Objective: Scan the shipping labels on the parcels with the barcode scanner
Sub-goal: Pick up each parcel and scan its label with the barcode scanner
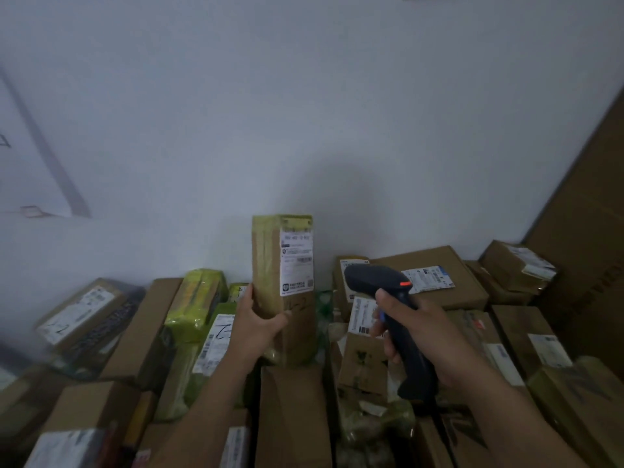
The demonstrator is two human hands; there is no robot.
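Note:
A tall narrow cardboard parcel (270, 271) with yellow-green tape stands upright above the pile. My left hand (258, 324) grips its lower part from the left. A white shipping label (296, 261) covers the upper half of the parcel's right face. My right hand (422, 327) holds a dark barcode scanner (381, 282) by its handle. The scanner has an orange mark on top, and its head sits just right of the label, pointing left.
Brown cardboard boxes and green-wrapped packages (197, 300) fill the lower frame, many bearing white labels. A flat box (435, 275) with a label lies behind the scanner. A large cardboard sheet (584, 214) leans at the right. A pale wall (304, 113) rises behind.

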